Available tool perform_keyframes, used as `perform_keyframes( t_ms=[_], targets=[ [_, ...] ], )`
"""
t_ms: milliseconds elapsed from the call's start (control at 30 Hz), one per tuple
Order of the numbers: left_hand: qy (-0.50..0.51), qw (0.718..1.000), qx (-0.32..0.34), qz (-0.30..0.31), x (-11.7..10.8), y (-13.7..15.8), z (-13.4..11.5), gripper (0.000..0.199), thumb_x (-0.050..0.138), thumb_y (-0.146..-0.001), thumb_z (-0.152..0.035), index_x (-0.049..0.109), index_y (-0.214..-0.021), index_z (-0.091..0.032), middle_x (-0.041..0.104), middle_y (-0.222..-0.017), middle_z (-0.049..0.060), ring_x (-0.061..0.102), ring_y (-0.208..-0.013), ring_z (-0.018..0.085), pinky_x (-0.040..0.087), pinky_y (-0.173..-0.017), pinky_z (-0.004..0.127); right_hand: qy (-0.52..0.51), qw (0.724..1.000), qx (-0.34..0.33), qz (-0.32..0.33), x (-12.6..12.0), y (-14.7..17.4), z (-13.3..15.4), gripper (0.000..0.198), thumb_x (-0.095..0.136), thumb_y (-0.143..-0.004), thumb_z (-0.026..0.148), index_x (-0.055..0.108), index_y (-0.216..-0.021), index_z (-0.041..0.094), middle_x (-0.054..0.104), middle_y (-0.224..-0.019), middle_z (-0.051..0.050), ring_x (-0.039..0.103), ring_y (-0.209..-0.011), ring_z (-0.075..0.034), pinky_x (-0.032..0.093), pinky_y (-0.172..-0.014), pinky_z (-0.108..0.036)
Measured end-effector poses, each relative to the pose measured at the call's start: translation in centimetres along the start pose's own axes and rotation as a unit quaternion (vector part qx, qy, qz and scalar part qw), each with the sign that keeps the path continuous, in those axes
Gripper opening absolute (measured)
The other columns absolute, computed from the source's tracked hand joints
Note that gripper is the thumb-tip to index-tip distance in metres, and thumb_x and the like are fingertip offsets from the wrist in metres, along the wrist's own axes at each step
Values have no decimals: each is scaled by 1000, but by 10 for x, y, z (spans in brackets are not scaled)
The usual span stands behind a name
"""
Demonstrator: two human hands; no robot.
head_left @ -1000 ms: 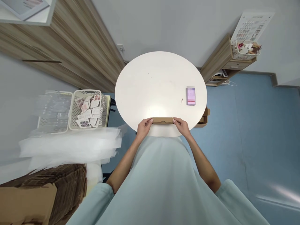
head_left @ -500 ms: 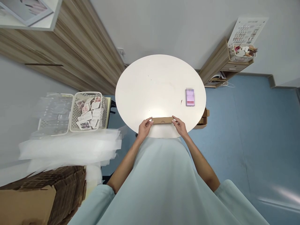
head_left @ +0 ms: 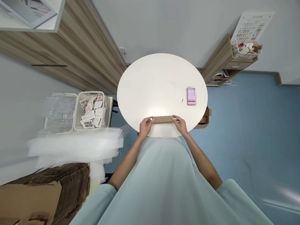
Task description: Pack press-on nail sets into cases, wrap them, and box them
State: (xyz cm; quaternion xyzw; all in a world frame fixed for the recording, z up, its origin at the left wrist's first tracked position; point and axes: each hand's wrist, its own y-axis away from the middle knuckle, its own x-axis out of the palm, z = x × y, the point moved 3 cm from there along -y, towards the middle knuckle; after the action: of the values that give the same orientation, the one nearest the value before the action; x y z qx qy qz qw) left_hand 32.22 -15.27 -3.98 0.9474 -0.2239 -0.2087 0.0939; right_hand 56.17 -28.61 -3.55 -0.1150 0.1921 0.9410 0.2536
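A flat brown cardboard box (head_left: 163, 119) lies at the near edge of a round white table (head_left: 152, 87). My left hand (head_left: 146, 125) grips its left end and my right hand (head_left: 180, 124) grips its right end. Both forearms reach forward from my pale green sleeves. A phone (head_left: 191, 96) with a lit pinkish screen lies on the table to the right, apart from the box.
To the left stand a white basket of small printed packets (head_left: 92, 110) and a tray of clear plastic (head_left: 61, 113). Sheets of white foam wrap (head_left: 75, 147) and a stack of flat cardboard (head_left: 47, 190) lie below them. A wooden shelf unit (head_left: 225, 61) stands at the right.
The box and both hands have edged slightly farther onto the table. The view has shifted a little; the grip looks the same.
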Motion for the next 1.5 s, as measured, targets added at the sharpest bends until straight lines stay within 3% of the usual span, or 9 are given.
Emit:
perform_keyframes(
  t_ms=[200, 333, 600, 767, 900, 1100, 1300, 1500],
  targets=[
    [7, 999, -35, -2, 3, 3, 4, 45, 65, -95, -54, 73, -127, -22, 74, -107, 7, 72, -90, 19, 59, -87, 34, -19, 1000, 6, -20, 3, 2, 0, 54, 65, -93, 63, 74, -126, 22, 73, -136, -12, 73, -105, -25, 60, -100, -43],
    [21, 997, -67, -36, 7, 12, 12, 43, 70, -94, -51, 74, -122, -18, 75, -121, 13, 74, -102, 24, 58, -97, 40, -22, 999, 16, -46, 5, 11, -5, 54, 65, -92, 65, 75, -120, 20, 75, -128, -14, 73, -108, -27, 61, -98, -45],
    [0, 998, -60, -3, 7, 46, 25, 43, 70, -94, -52, 75, -122, -20, 73, -122, 12, 73, -116, 26, 59, -102, 42, -55, 998, 2, 8, -1, 40, -18, 48, 68, -92, 61, 74, -119, 22, 74, -121, -12, 73, -112, -27, 62, -100, -46],
    [24, 995, -88, 27, 26, 70, 39, 47, 74, -92, -53, 74, -125, -21, 73, -129, 12, 72, -120, 27, 59, -104, 44, -50, 998, 40, -8, -4, 60, -43, 53, 66, -92, 65, 74, -119, 20, 74, -125, -14, 71, -118, -29, 63, -99, -46],
    [30, 989, -143, 1, 41, 79, 45, 48, 76, -90, -52, 75, -124, -18, 74, -133, 16, 73, -115, 30, 57, -107, 49, -43, 996, 77, -12, -6, 65, -63, 60, 66, -89, 70, 77, -116, 18, 77, -123, -16, 73, -114, -31, 61, -101, -47],
    [84, 983, -159, -22, 51, 98, 32, 54, 81, -85, -53, 77, -125, -17, 76, -132, 14, 73, -121, 35, 52, -114, 55, -131, 988, 84, -8, -14, 73, -72, 68, 78, -77, 70, 81, -118, 16, 77, -128, -16, 74, -115, -33, 57, -107, -50],
    [181, 974, -133, -27, 82, 144, 15, 62, 86, -80, -56, 76, -128, -16, 74, -136, 14, 72, -123, 35, 53, -114, 56, -186, 973, 136, 4, -55, 112, -81, 70, 85, -73, 64, 79, -126, 19, 77, -130, -13, 77, -107, -33, 63, -89, -47],
    [254, 953, -164, 6, 149, 199, 19, 69, 92, -72, -58, 76, -123, -14, 76, -131, 17, 73, -121, 36, 55, -112, 57, -146, 976, 163, -5, -132, 172, -103, 65, 90, -68, 60, 79, -117, 18, 81, -118, -15, 80, -93, -29, 60, -78, -38]
  ],
)
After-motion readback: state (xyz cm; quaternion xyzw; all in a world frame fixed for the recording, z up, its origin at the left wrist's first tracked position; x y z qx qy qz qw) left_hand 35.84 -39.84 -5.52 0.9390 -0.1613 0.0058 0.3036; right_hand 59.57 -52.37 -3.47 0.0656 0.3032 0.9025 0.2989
